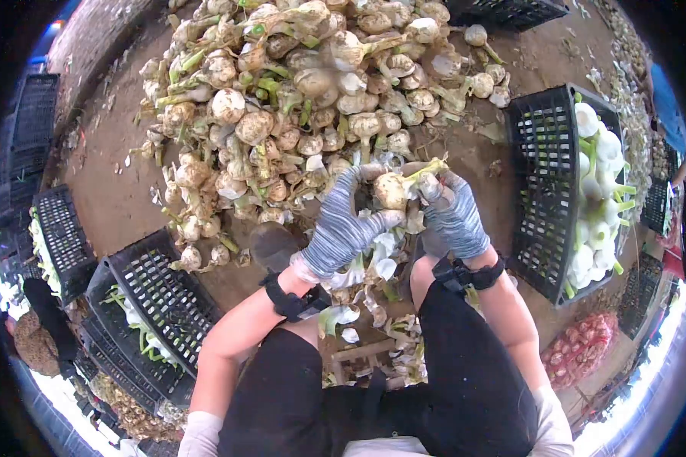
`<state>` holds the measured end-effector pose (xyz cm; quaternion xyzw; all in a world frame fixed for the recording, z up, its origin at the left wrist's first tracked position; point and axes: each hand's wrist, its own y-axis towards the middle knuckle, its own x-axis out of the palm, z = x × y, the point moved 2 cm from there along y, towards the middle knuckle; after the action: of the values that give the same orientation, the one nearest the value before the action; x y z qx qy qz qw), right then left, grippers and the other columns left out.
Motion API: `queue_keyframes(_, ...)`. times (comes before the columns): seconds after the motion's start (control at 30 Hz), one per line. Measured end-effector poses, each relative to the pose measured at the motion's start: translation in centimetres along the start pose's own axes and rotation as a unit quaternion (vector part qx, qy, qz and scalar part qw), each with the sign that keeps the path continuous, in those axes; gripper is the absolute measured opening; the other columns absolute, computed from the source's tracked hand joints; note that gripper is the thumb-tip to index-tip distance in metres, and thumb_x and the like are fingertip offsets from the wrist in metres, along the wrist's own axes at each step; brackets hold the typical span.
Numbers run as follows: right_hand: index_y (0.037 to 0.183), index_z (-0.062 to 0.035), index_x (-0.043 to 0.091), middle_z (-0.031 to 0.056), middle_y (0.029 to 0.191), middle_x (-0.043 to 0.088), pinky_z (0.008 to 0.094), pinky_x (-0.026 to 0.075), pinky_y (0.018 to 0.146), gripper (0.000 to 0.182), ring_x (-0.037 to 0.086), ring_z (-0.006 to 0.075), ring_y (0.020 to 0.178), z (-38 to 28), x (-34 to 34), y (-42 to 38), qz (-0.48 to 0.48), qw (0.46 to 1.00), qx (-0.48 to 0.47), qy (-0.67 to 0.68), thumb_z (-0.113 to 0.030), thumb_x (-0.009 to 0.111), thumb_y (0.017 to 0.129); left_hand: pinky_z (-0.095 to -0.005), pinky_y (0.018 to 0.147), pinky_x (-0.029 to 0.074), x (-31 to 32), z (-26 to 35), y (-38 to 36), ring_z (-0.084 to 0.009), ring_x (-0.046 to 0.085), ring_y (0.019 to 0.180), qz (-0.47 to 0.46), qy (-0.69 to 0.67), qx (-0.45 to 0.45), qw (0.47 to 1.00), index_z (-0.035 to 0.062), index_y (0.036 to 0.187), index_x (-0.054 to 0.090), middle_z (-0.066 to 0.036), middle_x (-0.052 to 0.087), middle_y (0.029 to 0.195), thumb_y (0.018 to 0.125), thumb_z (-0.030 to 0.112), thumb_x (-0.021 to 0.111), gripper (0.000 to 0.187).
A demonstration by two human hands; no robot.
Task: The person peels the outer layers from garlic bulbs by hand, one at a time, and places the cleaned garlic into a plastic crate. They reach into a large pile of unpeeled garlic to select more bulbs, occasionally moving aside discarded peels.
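Between my two gloved hands is a garlic bulb (391,191), dirty and brownish, with its pale stem pointing up to the right. My left hand (341,227) wears a grey striped knit glove and is closed around the bulb's left side. From the right, my right hand (457,217), in a matching glove, has its fingers closed at the stem end. Its fingertips are partly hidden. Below the hands, white peeled garlic skins (385,255) lie scattered on the ground between my knees.
A large heap of unpeeled garlic (282,99) lies in front of me. On the right stands a black crate (541,198) of clean white garlic; on the left, another black crate (164,297) holds garlic with green stems. A red mesh sack (583,349) sits at lower right.
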<state>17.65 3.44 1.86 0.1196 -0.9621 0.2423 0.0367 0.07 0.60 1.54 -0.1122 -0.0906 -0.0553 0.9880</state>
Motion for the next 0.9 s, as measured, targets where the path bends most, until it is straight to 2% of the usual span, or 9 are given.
queue_keyframes(0.07, 0.102, 0.0004, 0.061, 0.0042, 0.089, 0.064, 0.024, 0.047, 0.069, 0.029, 0.056, 0.0083, 0.076, -0.2, 1.0, -0.1, 0.027, 0.999, -0.025, -0.001, -0.022, 0.063, 0.083, -0.0273, 0.081, 0.047, 0.1, 0.0, 0.0, -0.0119, 0.055, 0.093, 0.006, 0.07, 0.06, 0.996, 0.0026, 0.116, 0.048, -0.006, 0.058, 0.103, 0.069, 0.012, 0.078, 0.056)
queue_keyframes(0.37, 0.101, 0.0015, 0.061, 0.0065, 0.088, 0.066, 0.0265, 0.047, 0.074, 0.027, 0.058, 0.0107, 0.078, -1.2, 0.2, -0.4, -0.005, 0.993, -0.031, -0.116, -0.016, 0.064, 0.081, -0.028, 0.082, 0.048, -0.3, 0.7, -0.1, -0.0146, 0.058, 0.088, -0.018, -0.113, -0.101, 0.988, 0.0033, 0.109, 0.053, -0.005, 0.06, 0.101, 0.08, 0.026, 0.068, 0.04)
queue_keyframes(0.53, 0.103, -0.0012, 0.062, 0.0091, 0.093, 0.066, 0.0294, 0.048, 0.078, 0.03, 0.06, 0.0148, 0.084, -0.1, 0.6, -0.6, -0.07, 0.962, -0.112, -0.238, -0.012, 0.068, 0.075, -0.0252, 0.058, 0.051, -0.4, -2.9, 0.2, -0.0111, 0.062, 0.067, 0.087, -0.248, -0.305, 0.916, 0.007, 0.101, 0.061, -0.004, 0.065, 0.081, 0.09, 0.044, 0.048, 0.041)
queue_keyframes(0.57, 0.103, -0.0014, 0.062, 0.0106, 0.095, 0.065, 0.0302, 0.048, 0.079, 0.031, 0.061, 0.0164, 0.086, -0.5, 1.1, -1.0, -0.074, 0.972, -0.093, -0.204, -0.011, 0.067, 0.075, -0.0226, 0.056, 0.05, -1.8, -3.0, 0.4, -0.0101, 0.062, 0.068, -0.058, -0.297, -0.359, 0.883, 0.0079, 0.1, 0.061, -0.002, 0.065, 0.081, 0.091, 0.043, 0.047, 0.039)
queue_keyframes(0.67, 0.105, -0.002, 0.061, 0.01, 0.095, 0.065, 0.03, 0.047, 0.079, 0.031, 0.06, 0.0157, 0.086, -0.4, 1.5, -1.7, -0.112, 0.972, -0.046, -0.202, -0.01, 0.066, 0.076, -0.0225, 0.055, 0.049, -1.5, -0.1, 1.1, -0.0102, 0.061, 0.064, -0.018, -0.165, -0.435, 0.885, 0.0094, 0.097, 0.063, 0.0, 0.065, 0.08, 0.092, 0.043, 0.045, 0.038)
queue_keyframes(0.73, 0.107, -0.0023, 0.061, 0.0078, 0.093, 0.065, 0.0294, 0.047, 0.079, 0.03, 0.059, 0.0144, 0.085, -0.1, 1.7, -1.6, -0.101, 0.979, -0.027, -0.173, -0.009, 0.064, 0.078, -0.0211, 0.06, 0.049, -2.4, -4.6, 1.8, -0.0112, 0.061, 0.066, -0.023, -0.166, -0.413, 0.895, 0.0086, 0.096, 0.063, -0.002, 0.065, 0.08, 0.093, 0.042, 0.043, 0.039)
queue_keyframes(0.77, 0.107, -0.0021, 0.06, 0.0065, 0.093, 0.065, 0.0292, 0.047, 0.079, 0.029, 0.059, 0.0138, 0.085, 0.3, 1.6, -1.3, -0.089, 0.991, 0.02, -0.094, -0.009, 0.064, 0.079, -0.0212, 0.063, 0.048, -3.4, -4.2, 2.4, -0.0119, 0.06, 0.069, -0.019, 0.039, -0.261, 0.964, 0.0064, 0.096, 0.063, -0.003, 0.065, 0.082, 0.094, 0.042, 0.042, 0.042)
queue_keyframes(0.83, 0.107, -0.0017, 0.058, 0.0041, 0.094, 0.064, 0.0285, 0.047, 0.079, 0.027, 0.057, 0.0129, 0.086, 0.7, 1.2, -0.9, -0.064, 0.997, 0.05, -0.017, -0.007, 0.06, 0.081, -0.0253, 0.071, 0.046, -3.0, -0.7, 1.7, -0.0139, 0.059, 0.077, 0.089, 0.18, -0.113, 0.973, 0.0014, 0.098, 0.062, -0.005, 0.065, 0.09, 0.094, 0.033, 0.047, 0.035)
queue_keyframes(0.9, 0.107, -0.0021, 0.058, 0.0046, 0.094, 0.063, 0.029, 0.047, 0.078, 0.025, 0.057, 0.0135, 0.086, 1.9, 1.1, -0.5, -0.034, 0.999, -0.011, -0.016, -0.007, 0.058, 0.082, -0.0271, 0.065, 0.046, -2.5, 1.2, 0.8, -0.0156, 0.056, 0.07, 0.122, 0.181, 0.006, 0.976, 0.0026, 0.1, 0.062, -0.006, 0.061, 0.084, 0.087, 0.023, 0.055, 0.025)
